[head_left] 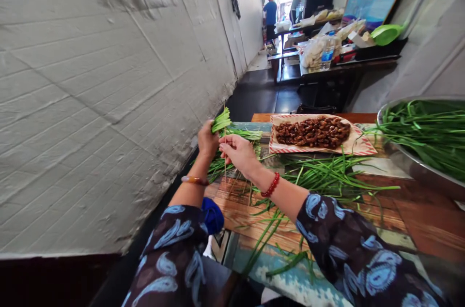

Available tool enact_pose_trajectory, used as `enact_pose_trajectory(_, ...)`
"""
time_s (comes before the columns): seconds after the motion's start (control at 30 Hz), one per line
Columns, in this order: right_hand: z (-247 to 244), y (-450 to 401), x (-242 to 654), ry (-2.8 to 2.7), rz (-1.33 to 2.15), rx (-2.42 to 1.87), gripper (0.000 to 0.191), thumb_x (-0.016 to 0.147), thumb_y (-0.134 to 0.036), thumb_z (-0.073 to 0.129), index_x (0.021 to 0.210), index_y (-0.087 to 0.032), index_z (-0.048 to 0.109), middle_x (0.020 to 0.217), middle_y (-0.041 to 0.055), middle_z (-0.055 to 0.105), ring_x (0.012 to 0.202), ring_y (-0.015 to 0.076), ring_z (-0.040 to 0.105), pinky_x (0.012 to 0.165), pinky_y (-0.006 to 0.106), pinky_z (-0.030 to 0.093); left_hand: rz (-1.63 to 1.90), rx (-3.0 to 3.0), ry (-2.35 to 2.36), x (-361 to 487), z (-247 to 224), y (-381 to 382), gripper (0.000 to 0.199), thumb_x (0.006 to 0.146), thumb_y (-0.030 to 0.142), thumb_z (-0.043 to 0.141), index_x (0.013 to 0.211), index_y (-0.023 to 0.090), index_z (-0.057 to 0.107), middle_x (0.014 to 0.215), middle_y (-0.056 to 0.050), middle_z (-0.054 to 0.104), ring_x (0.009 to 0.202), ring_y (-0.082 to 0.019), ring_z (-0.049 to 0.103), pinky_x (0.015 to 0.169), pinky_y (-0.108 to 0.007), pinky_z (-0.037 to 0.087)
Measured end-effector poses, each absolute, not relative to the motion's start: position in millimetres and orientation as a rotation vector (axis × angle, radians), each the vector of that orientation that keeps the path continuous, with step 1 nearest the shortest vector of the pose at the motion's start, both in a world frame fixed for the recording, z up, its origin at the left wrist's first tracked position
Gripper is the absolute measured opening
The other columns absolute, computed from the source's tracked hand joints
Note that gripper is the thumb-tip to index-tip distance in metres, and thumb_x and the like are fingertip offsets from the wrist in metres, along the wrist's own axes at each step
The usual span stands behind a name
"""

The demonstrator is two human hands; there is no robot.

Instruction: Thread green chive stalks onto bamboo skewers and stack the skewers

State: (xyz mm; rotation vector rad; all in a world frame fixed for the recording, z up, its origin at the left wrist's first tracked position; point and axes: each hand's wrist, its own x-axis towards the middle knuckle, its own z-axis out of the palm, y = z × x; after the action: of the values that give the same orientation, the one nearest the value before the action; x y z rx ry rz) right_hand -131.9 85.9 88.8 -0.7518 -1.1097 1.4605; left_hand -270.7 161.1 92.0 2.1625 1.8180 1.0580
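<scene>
My left hand (208,140) is closed around a small bunch of green chives (221,121), whose pale cut ends stick out to the right. With my right hand (238,152) I pinch a thin wooden skewer (225,167), held roughly upright close to the bunch. Whether the skewer passes through the chives or just in front of them I cannot tell. Under both hands, more bundled chives (247,133) lie at the table's left end. Loose chives (323,171) spread over the wooden table (385,210) to the right of my right hand.
A striped paper-lined tray (363,148) of brown glazed pieces (312,132) stands at the table's far side. At right is a metal bowl (407,157) heaped with chives. A white wall (109,103) borders the left. Farther back are a cluttered table (378,60) and two people.
</scene>
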Motion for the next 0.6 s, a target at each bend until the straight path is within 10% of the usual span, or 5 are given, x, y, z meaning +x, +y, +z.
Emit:
enact_pose_trajectory(0.33, 25, 98, -102, -0.865, 1.71, -0.98, 0.012, 0.08, -0.01, 0.063, 0.069, -0.013, 0.059, 0.053, -0.0028, 0.059, 0.045, 0.0048, 0.054, 0.041, 0.012, 0.046, 0.053, 2.803, 2.156, -247, 65, 170, 0.034, 0.094, 0.014, 0.032, 0.104, 0.013, 0.064, 0.102, -0.018, 0.064, 0.099, -0.029, 0.059, 0.091, -0.045, 0.038)
enact_pose_trajectory(0.6, -6, 98, -80, -0.866, 1.794, -1.091, 0.006, 0.079, -0.01, 0.067, 0.078, -0.013, 0.061, 0.057, -0.0018, 0.063, 0.047, 0.0058, 0.058, 0.041, 0.012, 0.048, 0.017, 2.674, 2.106, -246, 27, 164, 0.036, 0.086, 0.014, 0.048, 0.12, 0.016, 0.059, 0.117, -0.017, 0.06, 0.11, -0.03, 0.056, 0.095, -0.046, 0.037)
